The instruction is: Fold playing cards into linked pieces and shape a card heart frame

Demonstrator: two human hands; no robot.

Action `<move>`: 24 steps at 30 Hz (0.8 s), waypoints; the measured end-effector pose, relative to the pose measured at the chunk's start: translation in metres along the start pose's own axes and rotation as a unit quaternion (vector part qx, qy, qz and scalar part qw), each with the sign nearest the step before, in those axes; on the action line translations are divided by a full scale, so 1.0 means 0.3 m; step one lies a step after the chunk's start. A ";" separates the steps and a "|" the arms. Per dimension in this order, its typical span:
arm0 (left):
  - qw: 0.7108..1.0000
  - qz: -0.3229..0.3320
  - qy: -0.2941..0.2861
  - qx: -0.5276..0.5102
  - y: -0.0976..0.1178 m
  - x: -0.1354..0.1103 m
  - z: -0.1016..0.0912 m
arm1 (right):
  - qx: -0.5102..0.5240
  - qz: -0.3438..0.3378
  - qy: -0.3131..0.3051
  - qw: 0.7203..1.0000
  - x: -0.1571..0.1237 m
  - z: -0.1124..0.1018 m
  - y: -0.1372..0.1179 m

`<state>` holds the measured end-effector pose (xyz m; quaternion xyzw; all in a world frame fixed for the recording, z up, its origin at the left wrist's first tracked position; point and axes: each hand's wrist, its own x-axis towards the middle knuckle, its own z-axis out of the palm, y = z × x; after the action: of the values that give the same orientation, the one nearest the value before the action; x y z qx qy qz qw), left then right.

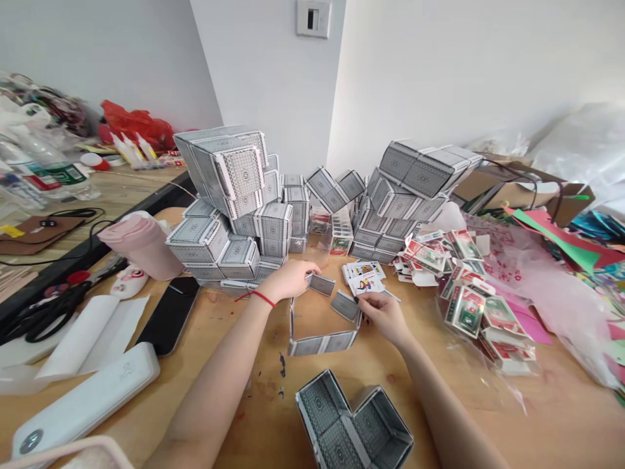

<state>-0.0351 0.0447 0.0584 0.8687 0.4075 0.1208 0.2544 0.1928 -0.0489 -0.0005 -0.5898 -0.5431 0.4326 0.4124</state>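
A folded frame of joined playing cards [322,343], patterned grey backs showing, stands on the wooden table between my hands. My left hand [291,279] pinches its far left edge. My right hand [385,314] has its fingers closed on its right edge, beside a small pile of face-up playing cards [367,280]. The frame's far side dips inward in two angled flaps. Nearer to me sits a heart-shaped open box [336,436] made of the same cards, with its inside facing up.
Stacks of card-built boxes stand at back left [239,176] and back right [415,172]. Empty playing-card packs [469,309] lie heaped at right by clear plastic. A phone [170,314], white device [88,400], pink cup [144,244] and scissors [53,309] are at left.
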 end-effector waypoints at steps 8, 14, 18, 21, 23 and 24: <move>0.998 -0.036 -0.006 0.047 -0.007 0.002 0.008 | 0.000 -0.084 0.082 0.993 -0.004 -0.038 -0.028; 0.995 -0.031 -0.001 0.095 0.002 0.015 0.022 | -0.087 -0.104 -0.014 0.991 -0.019 0.012 -0.016; 0.997 0.030 -0.053 0.046 0.040 0.015 0.029 | -0.015 -0.113 0.017 0.993 0.003 0.045 0.017; 0.997 0.042 -0.056 -0.012 0.052 0.013 0.038 | 0.025 -0.112 0.035 0.993 0.009 0.056 0.011; 0.997 0.030 -0.049 -0.057 0.046 0.010 0.042 | 0.040 -0.103 0.044 0.993 0.009 0.059 -0.002; 0.995 0.020 -0.045 -0.084 0.040 0.008 0.044 | 0.046 -0.099 0.049 0.993 0.009 0.060 -0.008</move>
<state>-0.0202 0.0356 0.0538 0.8568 0.3662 0.1202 0.3426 0.1748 -0.0459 -0.0034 -0.5340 -0.5571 0.3847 0.5064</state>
